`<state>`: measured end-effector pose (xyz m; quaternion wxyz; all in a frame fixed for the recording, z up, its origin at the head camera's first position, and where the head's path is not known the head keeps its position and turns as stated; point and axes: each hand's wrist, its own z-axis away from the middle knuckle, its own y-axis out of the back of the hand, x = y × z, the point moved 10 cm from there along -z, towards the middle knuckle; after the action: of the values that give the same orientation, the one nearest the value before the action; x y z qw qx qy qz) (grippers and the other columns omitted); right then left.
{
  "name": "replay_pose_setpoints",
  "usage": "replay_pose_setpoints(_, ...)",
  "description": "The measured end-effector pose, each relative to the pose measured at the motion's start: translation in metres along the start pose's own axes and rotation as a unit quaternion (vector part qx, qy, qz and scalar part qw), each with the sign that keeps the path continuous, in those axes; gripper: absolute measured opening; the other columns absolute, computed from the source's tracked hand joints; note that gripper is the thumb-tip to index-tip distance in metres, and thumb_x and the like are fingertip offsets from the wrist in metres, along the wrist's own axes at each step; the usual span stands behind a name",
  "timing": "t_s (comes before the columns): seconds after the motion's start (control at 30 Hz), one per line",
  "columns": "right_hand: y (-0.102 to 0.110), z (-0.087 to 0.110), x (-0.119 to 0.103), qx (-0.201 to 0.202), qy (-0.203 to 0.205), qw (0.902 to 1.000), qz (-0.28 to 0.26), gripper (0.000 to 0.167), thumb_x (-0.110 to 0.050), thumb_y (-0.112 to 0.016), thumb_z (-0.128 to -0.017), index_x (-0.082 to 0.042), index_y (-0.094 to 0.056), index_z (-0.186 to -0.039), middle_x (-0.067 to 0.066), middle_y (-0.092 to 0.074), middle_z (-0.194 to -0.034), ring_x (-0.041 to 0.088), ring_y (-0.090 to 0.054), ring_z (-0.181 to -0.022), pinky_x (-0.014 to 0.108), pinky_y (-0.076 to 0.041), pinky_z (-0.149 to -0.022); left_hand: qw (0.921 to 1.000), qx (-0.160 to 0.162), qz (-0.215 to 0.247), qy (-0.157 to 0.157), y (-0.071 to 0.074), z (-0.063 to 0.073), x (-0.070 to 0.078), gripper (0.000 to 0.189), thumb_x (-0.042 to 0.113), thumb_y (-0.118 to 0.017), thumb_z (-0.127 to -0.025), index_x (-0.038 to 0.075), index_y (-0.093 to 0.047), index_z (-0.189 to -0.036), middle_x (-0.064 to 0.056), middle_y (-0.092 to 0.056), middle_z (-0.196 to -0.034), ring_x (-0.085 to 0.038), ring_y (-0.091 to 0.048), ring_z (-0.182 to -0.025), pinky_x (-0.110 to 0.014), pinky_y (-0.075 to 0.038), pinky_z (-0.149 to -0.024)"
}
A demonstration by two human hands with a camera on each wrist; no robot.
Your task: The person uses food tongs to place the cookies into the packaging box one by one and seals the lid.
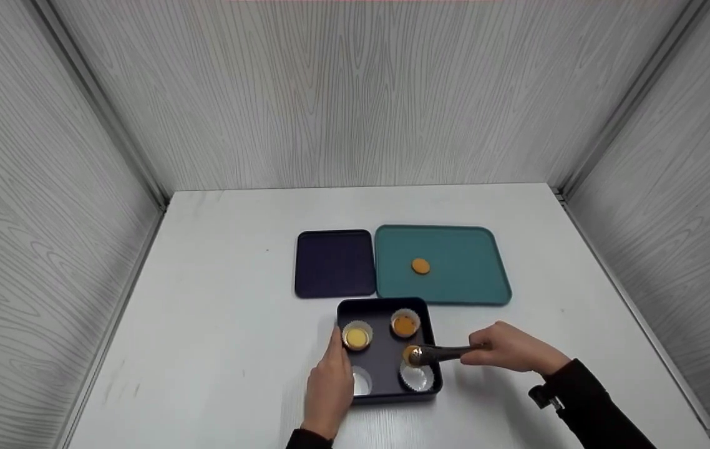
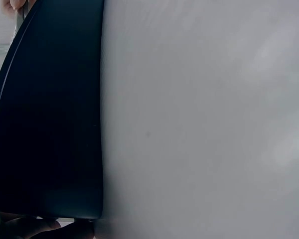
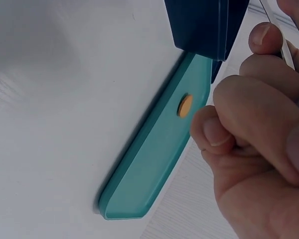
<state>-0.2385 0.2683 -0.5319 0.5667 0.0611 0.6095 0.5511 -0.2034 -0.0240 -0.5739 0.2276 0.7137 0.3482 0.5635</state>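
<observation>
My right hand (image 1: pixel 511 349) grips metal tongs (image 1: pixel 448 353), with a small orange, cookie-like disc (image 1: pixel 409 354) at their tips. The disc hangs over the far edge of an unfilled white paper cup (image 1: pixel 417 378) in a dark square pan (image 1: pixel 386 396). My left hand (image 1: pixel 330 386) lies along the pan's left wall, fingers fairly straight against it. At the back of the pan, one paper cup holds a yellow disc (image 1: pixel 357 338) and another an orange disc (image 1: pixel 404 325). A fourth cup (image 1: pixel 362 381), at front left, is partly hidden by my left hand.
Behind the pan lies a teal tray (image 1: pixel 467 265) with one orange disc (image 1: pixel 420 266) on it. Beside it is a bare dark purple tray (image 1: pixel 335 264). Grey wood-grain panels (image 1: pixel 355 93) stand at the back and both sides of the white table (image 1: pixel 224 349).
</observation>
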Motion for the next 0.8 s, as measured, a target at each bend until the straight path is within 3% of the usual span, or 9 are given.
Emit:
replay_pose_setpoints(0.3, -0.002, -0.001, -0.005, -0.002, 0.009, 0.9997, 0.023, 0.043, -0.047, -0.069, -0.096, -0.022, -0.052, -0.065, -0.017, -0.034, -0.059, -0.001, -0.028, -0.053, 0.02, -0.024, -0.052, 0.9998, -0.018, 0.002, 0.001, -0.003, 0.0, 0.0, 0.048, 0.006, -0.052, -0.106, -0.007, -0.043, -0.151, -0.021, -0.072, -0.112, -0.006, -0.051, -0.045, -0.027, -0.045, -0.046)
replay_pose_setpoints(0.8, -0.003, -0.003, -0.023, -0.02, 0.02, 0.9966, 0.077, 0.042, -0.043, -0.071, -0.095, -0.022, -0.05, -0.065, -0.017, -0.033, -0.06, 0.0, -0.028, -0.053, 0.02, -0.023, -0.053, 0.9996, -0.021, 0.011, 0.013, -0.003, -0.001, -0.002, 0.048, 0.008, -0.052, -0.106, -0.005, -0.043, -0.151, -0.021, -0.072, -0.111, -0.006, -0.048, -0.045, -0.029, -0.045, -0.048)
